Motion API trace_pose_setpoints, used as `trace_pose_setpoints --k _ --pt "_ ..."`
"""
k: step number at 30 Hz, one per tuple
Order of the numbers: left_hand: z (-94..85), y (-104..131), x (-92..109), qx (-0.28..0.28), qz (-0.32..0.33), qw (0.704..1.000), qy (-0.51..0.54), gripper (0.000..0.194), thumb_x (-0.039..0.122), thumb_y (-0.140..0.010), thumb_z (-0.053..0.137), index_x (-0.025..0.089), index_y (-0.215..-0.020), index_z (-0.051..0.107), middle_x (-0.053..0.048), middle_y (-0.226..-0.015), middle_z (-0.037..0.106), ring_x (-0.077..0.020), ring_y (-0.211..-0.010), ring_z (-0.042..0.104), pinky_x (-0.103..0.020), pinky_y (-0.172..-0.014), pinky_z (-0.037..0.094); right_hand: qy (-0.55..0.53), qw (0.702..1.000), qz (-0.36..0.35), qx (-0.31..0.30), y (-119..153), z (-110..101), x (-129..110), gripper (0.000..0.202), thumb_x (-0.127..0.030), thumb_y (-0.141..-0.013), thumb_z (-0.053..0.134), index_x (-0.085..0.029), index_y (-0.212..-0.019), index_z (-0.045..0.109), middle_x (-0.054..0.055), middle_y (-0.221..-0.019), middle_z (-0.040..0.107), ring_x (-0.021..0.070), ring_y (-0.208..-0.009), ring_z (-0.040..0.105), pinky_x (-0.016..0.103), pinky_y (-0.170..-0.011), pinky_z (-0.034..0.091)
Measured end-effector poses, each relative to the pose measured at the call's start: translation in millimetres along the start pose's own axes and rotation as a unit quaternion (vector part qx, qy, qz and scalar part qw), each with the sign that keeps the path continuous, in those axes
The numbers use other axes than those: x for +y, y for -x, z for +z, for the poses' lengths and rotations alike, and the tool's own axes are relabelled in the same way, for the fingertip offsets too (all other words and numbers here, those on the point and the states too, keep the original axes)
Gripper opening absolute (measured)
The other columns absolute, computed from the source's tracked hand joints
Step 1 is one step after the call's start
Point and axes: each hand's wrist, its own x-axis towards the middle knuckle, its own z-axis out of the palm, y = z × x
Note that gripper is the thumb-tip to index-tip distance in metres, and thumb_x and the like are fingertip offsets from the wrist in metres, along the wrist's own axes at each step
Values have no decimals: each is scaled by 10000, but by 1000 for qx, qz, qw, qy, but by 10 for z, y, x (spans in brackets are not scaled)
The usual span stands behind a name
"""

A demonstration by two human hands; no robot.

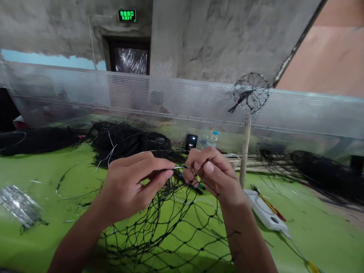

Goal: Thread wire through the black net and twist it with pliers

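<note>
My left hand (132, 185) pinches a thin silvery wire (179, 167) between thumb and forefinger. The wire runs across to my right hand (216, 174), whose thumb and fingers close on the edge of a black knotted net (182, 227) where it meets the wire. Below both hands the net hangs in loose, wide meshes over the green tabletop (71, 239). The exact spot where wire and net cord meet is partly hidden by my right fingers. Behind my hands, dark-handled tools (196, 187) lie on the table, partly covered by the netting.
A heap of black netting (125, 140) lies behind my left hand. On the right are a white power strip (267, 212), pliers (273, 208) and a wooden post (245, 151) with a netted hoop (251, 93). A phone (191, 142) and bottle (214, 138) stand before a perforated screen (182, 94).
</note>
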Motion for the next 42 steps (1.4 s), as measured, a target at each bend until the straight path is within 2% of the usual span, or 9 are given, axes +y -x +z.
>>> trace_pose_setpoints --k 5,13,21,24,28,32,35,39,42 --pt "15 13 25 -33 1 999 19 186 96 -924 732 185 -1086 753 64 -748 652 -25 -605 531 -159 -595 439 15 995 85 55 -9 37 -78 156 -372 -992 686 -238 -921 724 -35 -743 539 88 -587 506 231 -533 446" --pt "-35 -11 -44 -115 -16 989 87 158 143 -968 689 205 -1092 765 68 -680 591 -41 -572 494 -186 -557 400 23 995 93 12 -17 -57 -58 162 -356 -945 743 -214 -879 783 -37 -683 567 75 -535 474 214 -476 397" --pt "-133 -64 -105 -213 -42 967 130 150 163 -975 678 205 -1077 780 62 -643 620 -46 -527 508 -187 -522 397 -6 983 181 -27 -12 -76 -74 171 -339 -936 742 -190 -855 764 -66 -590 492 65 -467 394 214 -412 304" --pt "-186 -73 -74 -266 -45 952 144 120 168 -983 663 195 -928 766 59 -624 613 -54 -515 512 -197 -494 388 14 976 215 -45 -12 -29 -90 208 -364 -939 731 -185 -833 743 -70 -582 463 65 -469 363 223 -408 260" --pt "-227 -85 -34 -300 -62 943 128 240 181 -1000 628 200 -785 734 57 -572 573 -74 -489 495 -230 -472 372 31 971 233 -40 -10 20 -67 209 -373 -943 726 -195 -836 707 -84 -574 407 70 -469 309 229 -395 212" --pt "-208 -92 -108 -303 -57 944 116 158 254 -1028 602 247 -1045 759 50 -735 712 -91 -590 617 -217 -573 458 78 980 182 -23 -7 41 -104 202 -365 -973 697 -203 -852 704 -67 -613 450 79 -500 337 246 -433 231" --pt "-126 -117 -202 -333 -78 935 98 241 312 -1050 557 251 -1255 670 60 -753 686 -87 -599 592 -209 -573 433 151 985 83 -6 -13 57 -158 196 -354 -1000 660 -214 -886 736 -13 -726 565 120 -633 467 276 -550 360" --pt "37 -156 -291 -323 -83 939 89 296 373 -1077 488 186 -976 694 62 -640 516 -82 -561 441 -219 -552 351 186 982 -28 9 -23 51 -140 171 -341 -1006 644 -241 -939 767 42 -926 606 192 -886 574 361 -802 491" --pt "99 -162 -358 -258 -111 956 82 344 393 -1078 483 182 -950 723 42 -682 548 -85 -590 441 -216 -558 351 161 986 -41 20 -24 14 -85 193 -371 -1012 624 -251 -949 762 62 -1039 609 206 -889 621 395 -796 526"
